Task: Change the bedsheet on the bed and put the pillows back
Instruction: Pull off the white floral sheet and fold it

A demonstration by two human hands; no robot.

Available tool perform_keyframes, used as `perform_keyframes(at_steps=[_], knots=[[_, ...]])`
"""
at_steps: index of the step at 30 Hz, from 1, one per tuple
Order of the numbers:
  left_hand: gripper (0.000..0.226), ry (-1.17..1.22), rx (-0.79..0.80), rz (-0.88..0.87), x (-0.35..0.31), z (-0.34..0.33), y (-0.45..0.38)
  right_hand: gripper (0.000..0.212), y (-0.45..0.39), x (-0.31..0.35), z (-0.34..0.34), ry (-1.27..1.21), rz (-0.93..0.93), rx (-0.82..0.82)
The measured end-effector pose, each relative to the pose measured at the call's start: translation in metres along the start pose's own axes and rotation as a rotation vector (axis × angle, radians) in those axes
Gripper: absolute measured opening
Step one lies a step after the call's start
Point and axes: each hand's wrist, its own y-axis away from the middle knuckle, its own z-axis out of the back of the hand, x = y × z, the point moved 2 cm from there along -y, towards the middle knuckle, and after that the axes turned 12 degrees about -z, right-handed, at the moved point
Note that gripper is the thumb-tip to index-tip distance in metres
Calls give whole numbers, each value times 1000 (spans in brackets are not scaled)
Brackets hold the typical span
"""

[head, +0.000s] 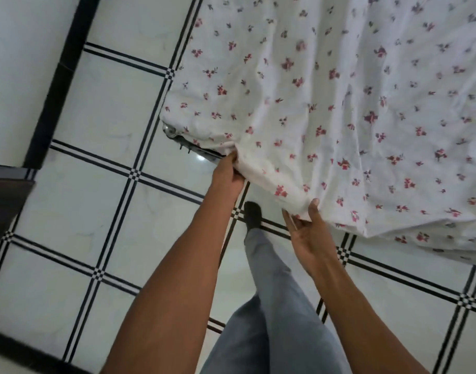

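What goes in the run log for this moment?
step: fitting floral sheet at bed corner | left hand: grips hem by metal frame | right hand: holds hem from below

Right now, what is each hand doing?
Left hand: grips the hanging edge of the floral bedsheet near the bed corner.
Right hand: palm up, fingers under the bedsheet edge, thumb over it, holding it.

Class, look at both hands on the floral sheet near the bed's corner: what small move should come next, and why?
Probably tuck the held edge under the mattress. The left hand and right hand grip the floral sheet at its hanging edge, and the metal frame corner is still exposed.
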Motion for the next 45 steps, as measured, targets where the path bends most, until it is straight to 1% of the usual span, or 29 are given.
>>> perform_keyframes(at_steps=[1,3,4,5,6,7,9,10,12,13,14,17,19,21,23,24,26,28,30,31,32,34,35,36,38,39,40,42,45], knots=[[39,3,-2,2,-7,6,5,51,-8,-12,-12,33,-33,-14],[32,36,48,4,-18,29,19,81,-20,-41,-49,180,-99,-22],[33,45,94,8,-24,42,26,93,-27,-54,-72,233,-107,23],[36,32,134,13,-31,55,31,98,-33,-65,-96,287,-97,79],[35,-6,160,21,-38,66,34,93,-37,-73,-120,329,-70,109],[29,-54,162,24,-45,80,35,79,-41,-78,-141,338,-29,113],[19,-67,97,48,-60,100,24,45,-55,-82,-170,272,8,108],[24,-16,49,59,-68,107,15,40,-59,-84,-178,239,3,122],[47,107,-9,88,-85,106,-6,49,-60,-89,-182,221,-41,107],[59,141,-22,118,-93,99,-19,51,-62,-92,-177,215,-62,58],[64,146,-23,121,-103,87,-31,50,-63,-96,-170,199,-78,-7],[43,45,-38,130,-125,61,-62,53,-69,-99,-157,87,-74,-77],[42,-9,-9,130,-141,66,-63,52,-72,-102,-163,19,-29,-57],[43,-25,71,102,-159,72,-54,49,-71,-114,-179,1,-6,-15],[46,-25,172,36,-179,86,-37,57,-66,-136,-205,2,-3,21],[48,-14,249,43,-187,95,-32,60,-62,-149,-221,37,-5,50],[49,-108,378,78,-197,106,-38,56,-66,-177,-258,159,26,141],[38,-184,366,51,-211,119,-53,53,-71,-195,-293,195,83,145],[24,-231,318,59,-230,125,-72,61,-84,-199,-314,123,135,114],[25,-251,289,51,-239,125,-81,60,-89,-199,-321,69,150,104],[32,-253,240,67,-248,126,-90,55,-93,-199,-326,19,163,100],[52,-197,131,169,-259,126,-109,45,-98,-206,-327,-44,162,75],[59,-195,116,222,-263,123,-114,42,-98,-211,-325,-56,159,53],[61,-218,137,266,-268,119,-118,41,-98,-217,-323,-64,153,37],[42,-320,191,309,-274,108,-126,39,-99,-226,-321,-98,141,16],[29,-367,231,315,-276,102,-132,38,-101,-228,-321,-123,136,6],[23,-418,258,303,-279,96,-133,38,-104,-230,-323,-156,131,-5],[22,-415,301,289,-287,88,-134,44,-110,-233,-329,-241,148,-30],[23,-276,428,238,-310,90,-137,74,-120,-245,-351,-285,165,-21]])
